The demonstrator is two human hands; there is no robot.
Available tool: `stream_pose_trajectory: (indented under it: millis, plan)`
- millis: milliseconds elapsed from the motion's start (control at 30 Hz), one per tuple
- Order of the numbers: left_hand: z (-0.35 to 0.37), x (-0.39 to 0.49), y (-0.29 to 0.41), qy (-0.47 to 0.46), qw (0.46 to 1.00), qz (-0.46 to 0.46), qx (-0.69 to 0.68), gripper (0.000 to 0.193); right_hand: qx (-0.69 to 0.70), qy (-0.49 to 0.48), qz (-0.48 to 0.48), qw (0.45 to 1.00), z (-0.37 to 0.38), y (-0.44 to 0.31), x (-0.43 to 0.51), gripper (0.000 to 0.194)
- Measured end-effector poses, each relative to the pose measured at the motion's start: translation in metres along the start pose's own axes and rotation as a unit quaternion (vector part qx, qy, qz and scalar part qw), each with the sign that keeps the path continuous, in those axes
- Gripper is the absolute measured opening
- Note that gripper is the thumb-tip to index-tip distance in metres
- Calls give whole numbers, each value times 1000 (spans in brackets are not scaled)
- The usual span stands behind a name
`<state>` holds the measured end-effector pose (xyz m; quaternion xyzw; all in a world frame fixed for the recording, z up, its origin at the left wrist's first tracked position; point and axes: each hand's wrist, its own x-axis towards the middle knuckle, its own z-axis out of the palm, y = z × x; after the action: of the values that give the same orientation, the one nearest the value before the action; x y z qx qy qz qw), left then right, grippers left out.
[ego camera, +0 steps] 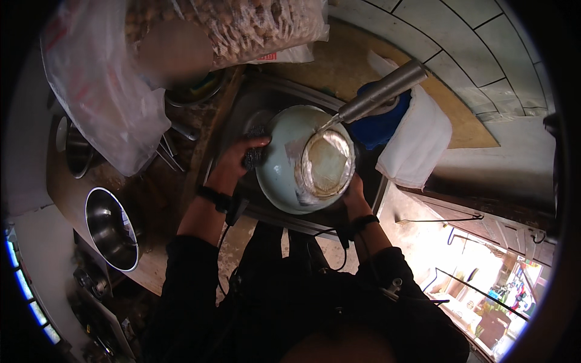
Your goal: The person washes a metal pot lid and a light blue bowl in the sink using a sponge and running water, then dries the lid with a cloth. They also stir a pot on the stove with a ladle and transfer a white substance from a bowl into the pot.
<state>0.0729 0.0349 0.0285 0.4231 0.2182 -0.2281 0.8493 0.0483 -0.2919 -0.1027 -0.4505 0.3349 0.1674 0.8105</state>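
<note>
A pale green bowl point(281, 168) is tilted over the metal sink point(313, 93), its round base facing up and wet. Water from the metal faucet point(383, 92) runs onto the bowl near the base ring. My left hand point(238, 156) grips a dark scouring pad of metal wool point(253, 159) at the bowl's left side. At the lower right edge of the bowl, my right hand point(354, 188) holds it, with the fingers mostly hidden behind it.
A steel bowl point(106, 229) stands on the wooden counter at left. Large plastic bags point(104, 90) hang over the counter's back left. Right of the faucet lie a blue cloth point(376, 129) and a white cloth point(415, 136). Metal utensils point(170, 152) lie left of the sink.
</note>
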Motion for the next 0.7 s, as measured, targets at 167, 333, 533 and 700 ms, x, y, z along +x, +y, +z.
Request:
stream_pose_trajectory:
  millis: [167,333,533,700]
  plan:
    - [7,-11,-1,18,989,72,131,27,-163,17,0,986,-7,-16,-6,20]
    - [-6,-15,-7,47,986,76,139,29,-191,-59,-33,979,27,-46,-47,24]
    - [-4,-29,-14,73,937,138,313,36,-273,-169,-61,945,70,-60,-81,33]
    - [32,-43,-36,16,688,299,661,33,-36,-246,119,961,83,-64,-89,63]
